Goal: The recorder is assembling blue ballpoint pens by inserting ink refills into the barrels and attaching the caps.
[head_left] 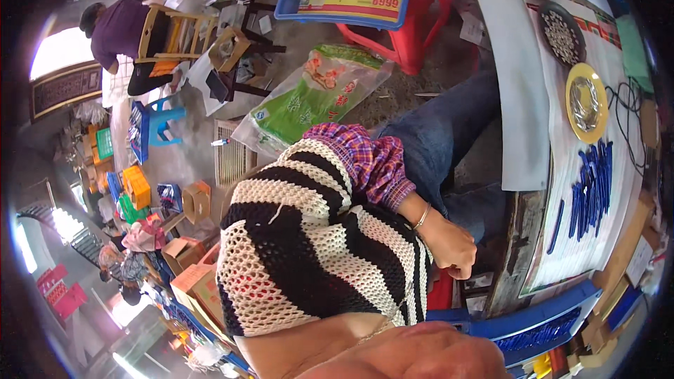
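My left hand (pixel 451 244) is curled closed, with a bracelet at the wrist, near the edge of the worktable (pixel 518 238). What its fingers hold, if anything, is hidden. The forearm, in a checked purple sleeve, crosses in front of my black-and-white knit top. My right hand is out of sight. On the table beyond lie slim blue sticks (pixel 591 193) on white sheeting, several of them side by side. Farther off are a yellow plate (pixel 572 109) with clear plastic pieces and a dark round dish (pixel 581 36) of small pale pieces.
A blue tray (pixel 484 326) holding more blue sticks is at the lower right. A white panel (pixel 516 84) lies along the table edge. A red stool (pixel 428 35) bears a blue-rimmed tray (pixel 286 0). Plastic bags (pixel 302 105) cover part of the floor; a person (pixel 123 31) sits far left.
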`<state>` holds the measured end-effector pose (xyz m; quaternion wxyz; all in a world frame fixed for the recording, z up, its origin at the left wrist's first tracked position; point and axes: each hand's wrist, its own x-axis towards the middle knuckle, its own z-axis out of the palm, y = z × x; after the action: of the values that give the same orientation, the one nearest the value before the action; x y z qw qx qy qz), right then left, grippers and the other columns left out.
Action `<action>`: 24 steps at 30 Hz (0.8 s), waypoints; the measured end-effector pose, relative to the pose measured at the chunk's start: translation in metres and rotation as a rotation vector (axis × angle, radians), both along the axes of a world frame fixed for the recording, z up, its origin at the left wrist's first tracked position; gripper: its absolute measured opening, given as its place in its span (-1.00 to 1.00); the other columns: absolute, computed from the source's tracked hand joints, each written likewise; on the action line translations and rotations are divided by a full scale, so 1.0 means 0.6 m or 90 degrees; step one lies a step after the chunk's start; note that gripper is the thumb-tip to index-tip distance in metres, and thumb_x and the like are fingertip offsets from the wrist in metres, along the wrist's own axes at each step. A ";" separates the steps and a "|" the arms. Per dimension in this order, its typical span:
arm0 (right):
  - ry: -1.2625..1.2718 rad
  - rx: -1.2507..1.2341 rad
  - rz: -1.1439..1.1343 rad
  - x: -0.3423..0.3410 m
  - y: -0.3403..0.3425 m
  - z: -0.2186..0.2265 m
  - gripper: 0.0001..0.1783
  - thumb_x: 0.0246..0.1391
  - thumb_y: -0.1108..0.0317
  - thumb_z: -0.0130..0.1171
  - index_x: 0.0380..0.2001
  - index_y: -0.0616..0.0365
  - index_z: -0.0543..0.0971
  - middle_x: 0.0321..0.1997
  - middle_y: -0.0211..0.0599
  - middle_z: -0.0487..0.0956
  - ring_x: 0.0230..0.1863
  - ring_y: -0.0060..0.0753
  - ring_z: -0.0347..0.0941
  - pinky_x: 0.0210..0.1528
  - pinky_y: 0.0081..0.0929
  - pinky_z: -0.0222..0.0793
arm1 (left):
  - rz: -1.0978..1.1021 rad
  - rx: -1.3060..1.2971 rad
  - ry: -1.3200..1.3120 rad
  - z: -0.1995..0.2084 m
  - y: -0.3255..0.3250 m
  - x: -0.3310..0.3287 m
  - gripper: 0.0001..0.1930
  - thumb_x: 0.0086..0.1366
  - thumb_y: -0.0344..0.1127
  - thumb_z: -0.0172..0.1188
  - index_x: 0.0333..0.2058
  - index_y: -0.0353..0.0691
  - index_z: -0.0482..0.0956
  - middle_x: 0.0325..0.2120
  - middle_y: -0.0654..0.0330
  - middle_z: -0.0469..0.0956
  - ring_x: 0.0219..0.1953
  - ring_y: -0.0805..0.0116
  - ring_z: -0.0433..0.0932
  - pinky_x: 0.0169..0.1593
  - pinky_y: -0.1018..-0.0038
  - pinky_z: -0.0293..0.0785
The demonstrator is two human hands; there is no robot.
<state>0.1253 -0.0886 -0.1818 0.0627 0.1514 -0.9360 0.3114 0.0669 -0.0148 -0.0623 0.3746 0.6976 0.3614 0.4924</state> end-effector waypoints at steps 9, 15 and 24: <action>-0.056 0.049 -0.240 0.106 0.095 0.135 -0.65 0.23 0.25 -0.19 -0.08 0.18 0.49 -0.03 -0.25 0.50 -0.25 -0.36 0.49 -0.20 -0.53 0.44 | 0.005 -0.069 0.008 0.024 -0.005 -0.029 -0.83 -0.13 -0.36 0.06 -0.51 -0.10 0.62 -0.55 0.15 0.57 -0.45 0.18 0.54 -0.37 0.27 0.42; -0.072 0.089 -0.409 0.160 0.178 0.243 -0.66 0.23 0.26 -0.18 -0.10 0.20 0.49 -0.03 -0.25 0.50 -0.25 -0.36 0.49 -0.22 -0.54 0.45 | 0.047 -0.086 -0.041 0.029 -0.012 -0.044 -0.83 -0.09 -0.34 0.05 -0.51 -0.12 0.60 -0.58 0.12 0.57 -0.48 0.09 0.53 -0.41 0.19 0.40; -0.081 0.145 -0.672 0.250 0.318 0.378 -0.67 0.23 0.28 -0.16 -0.12 0.24 0.49 -0.04 -0.25 0.50 -0.26 -0.37 0.49 -0.24 -0.54 0.45 | 0.051 -0.071 -0.010 0.027 -0.010 -0.038 -0.87 -0.24 -0.34 0.07 -0.66 -0.07 0.61 -0.62 0.18 0.56 -0.50 0.15 0.53 -0.44 0.23 0.39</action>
<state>0.2750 0.1021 0.0452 0.1370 -0.3525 -0.9146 0.1429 0.0438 -0.0210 -0.0461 0.3957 0.6566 0.4128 0.4918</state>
